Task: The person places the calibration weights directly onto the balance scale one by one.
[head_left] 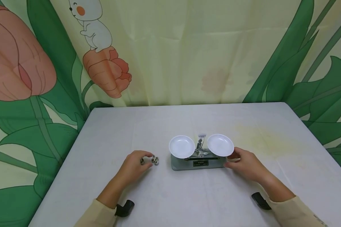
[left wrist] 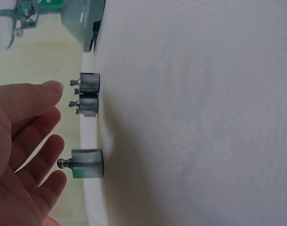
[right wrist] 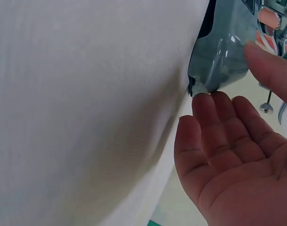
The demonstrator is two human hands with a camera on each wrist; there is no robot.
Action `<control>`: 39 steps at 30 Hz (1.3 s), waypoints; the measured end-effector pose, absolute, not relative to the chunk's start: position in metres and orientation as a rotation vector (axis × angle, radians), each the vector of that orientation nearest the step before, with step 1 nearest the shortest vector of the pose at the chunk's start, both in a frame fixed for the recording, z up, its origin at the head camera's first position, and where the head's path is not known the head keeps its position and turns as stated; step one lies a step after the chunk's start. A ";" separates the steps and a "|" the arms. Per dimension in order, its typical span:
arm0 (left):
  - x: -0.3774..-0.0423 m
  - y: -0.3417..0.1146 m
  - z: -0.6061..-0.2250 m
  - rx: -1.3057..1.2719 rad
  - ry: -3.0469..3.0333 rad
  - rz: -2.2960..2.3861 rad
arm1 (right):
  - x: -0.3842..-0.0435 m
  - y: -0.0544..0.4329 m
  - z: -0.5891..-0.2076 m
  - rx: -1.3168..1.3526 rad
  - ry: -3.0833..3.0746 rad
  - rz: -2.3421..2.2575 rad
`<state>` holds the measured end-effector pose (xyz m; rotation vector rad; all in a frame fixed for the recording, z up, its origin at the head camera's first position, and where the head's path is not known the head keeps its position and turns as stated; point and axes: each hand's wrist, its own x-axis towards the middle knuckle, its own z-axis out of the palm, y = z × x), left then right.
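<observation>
My left hand (head_left: 134,164) hovers beside several small metal weights with knobs. A larger weight (left wrist: 87,163) stands apart near the lower fingers in the left wrist view, while smaller weights (left wrist: 89,83) cluster near the thumb. Nothing is between the left fingertips. A balance scale (head_left: 184,164) with a grey base and two white pans stands mid-table. My right hand (head_left: 248,164) holds the right end of its base (right wrist: 223,52), thumb at the front and fingers at the far side, partly hidden by the right pan (head_left: 220,145) in the head view.
The scale and weights stand on a table (head_left: 193,195) under a white cloth with a faint yellow stain at the right. Behind it hangs a curtain (head_left: 182,56) printed with plants and a rabbit. A black wrist camera (head_left: 125,208) sits below the left hand.
</observation>
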<state>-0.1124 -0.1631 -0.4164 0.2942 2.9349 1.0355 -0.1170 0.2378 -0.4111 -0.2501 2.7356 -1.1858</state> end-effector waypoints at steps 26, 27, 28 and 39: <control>-0.125 -0.156 -0.423 0.243 2.901 0.926 | -0.122 0.228 -0.416 -0.297 2.846 -1.063; -0.125 -0.156 -0.423 0.240 2.898 0.926 | -0.122 0.227 -0.416 -0.292 2.858 -1.054; -0.126 -0.156 -0.423 0.238 2.896 0.927 | -0.121 0.227 -0.417 -0.288 2.871 -1.049; -0.131 -0.155 -0.426 0.254 2.904 0.939 | -0.120 0.224 -0.413 -0.255 2.926 -1.040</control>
